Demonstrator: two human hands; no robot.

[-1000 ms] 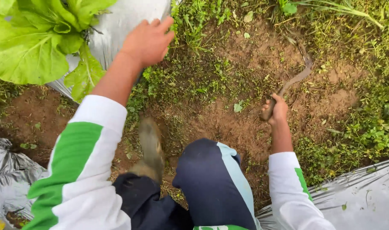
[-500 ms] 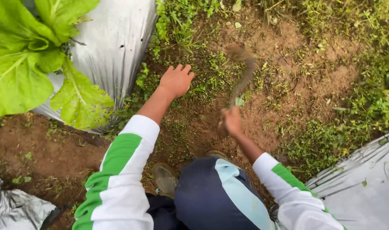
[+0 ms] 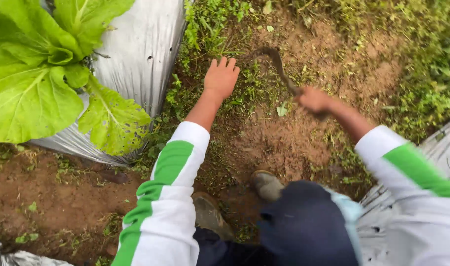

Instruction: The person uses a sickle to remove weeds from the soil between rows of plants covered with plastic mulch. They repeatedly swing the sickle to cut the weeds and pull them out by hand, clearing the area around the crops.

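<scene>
Gripping a blurred, seemingly curved sickle (image 3: 279, 69), right hand (image 3: 312, 100) swung left; left hand (image 3: 221, 77) fingers spread.

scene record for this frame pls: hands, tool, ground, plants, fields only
left hand: open, fingers spread, palm down over the weeds on the soil; holds nothing
right hand: closed around the handle of a curved sickle, motion-blurred
sickle blade: arcs toward the left hand, just above its fingertips
ground: bare brown soil with patches of low weeds
plants: large leafy green plant growing through silver plastic mulch, at left
also: second strip of mulch at right edge, two muddy boots below
</scene>
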